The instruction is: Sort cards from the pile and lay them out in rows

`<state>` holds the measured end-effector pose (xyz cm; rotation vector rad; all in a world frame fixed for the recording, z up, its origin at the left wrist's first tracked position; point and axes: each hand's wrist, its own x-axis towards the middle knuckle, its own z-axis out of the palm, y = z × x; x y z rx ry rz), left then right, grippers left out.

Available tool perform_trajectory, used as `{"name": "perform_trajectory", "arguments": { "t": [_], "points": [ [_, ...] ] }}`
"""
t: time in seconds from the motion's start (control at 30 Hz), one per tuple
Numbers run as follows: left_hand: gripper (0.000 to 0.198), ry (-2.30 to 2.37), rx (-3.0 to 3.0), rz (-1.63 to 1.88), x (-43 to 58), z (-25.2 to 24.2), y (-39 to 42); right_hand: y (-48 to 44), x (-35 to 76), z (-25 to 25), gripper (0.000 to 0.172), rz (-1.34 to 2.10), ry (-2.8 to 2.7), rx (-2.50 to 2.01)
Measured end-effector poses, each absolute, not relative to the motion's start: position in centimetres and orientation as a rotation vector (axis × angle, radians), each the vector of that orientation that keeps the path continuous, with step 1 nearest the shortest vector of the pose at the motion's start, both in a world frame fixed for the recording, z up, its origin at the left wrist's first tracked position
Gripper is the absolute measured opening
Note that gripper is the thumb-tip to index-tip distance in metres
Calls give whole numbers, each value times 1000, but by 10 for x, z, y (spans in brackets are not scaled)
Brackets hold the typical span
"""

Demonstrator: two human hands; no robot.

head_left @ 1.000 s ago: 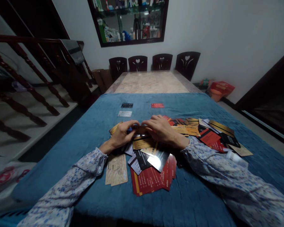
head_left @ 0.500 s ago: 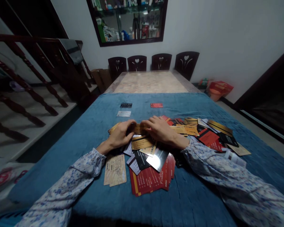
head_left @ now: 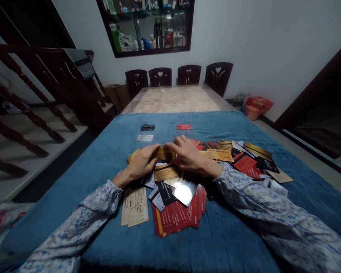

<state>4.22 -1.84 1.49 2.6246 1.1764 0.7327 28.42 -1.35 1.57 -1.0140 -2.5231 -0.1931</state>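
Fingers (head_left: 152, 149) of the left hand (head_left: 138, 163) curl nearly closed, grasping one end of a gold card (head_left: 165, 152), while the right hand (head_left: 189, 156) grips the opposite end with bent fingers. Its long axis runs crosswise, left to right, spanning the small gap between the hands; both ends are hidden, and I can't make out whether it is one card or several. It's held over a loose heap on the blue cloth (head_left: 230, 239) that covers the near part of the table (head_left: 182, 98). Just nearer the person lie a striped gold card (head_left: 167, 173), also crosswise, and fanned red cards (head_left: 177, 217).
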Motion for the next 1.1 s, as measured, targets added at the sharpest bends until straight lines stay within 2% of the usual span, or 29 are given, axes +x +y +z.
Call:
{"name": "perform_trajectory", "arguments": {
  "t": [0.33,0.57,1.1],
  "points": [
    [69,1171,2641,657,40,20,-15,-13,286,21,53,-314,-2520,-1076],
    [56,1089,2674,797,49,25,-6,-6,298,28,51,-299,-2498,-1060],
    [55,1019,2657,639,84,39,44,27,338,38,51,-266,-2515,-1160]
  ]
}}
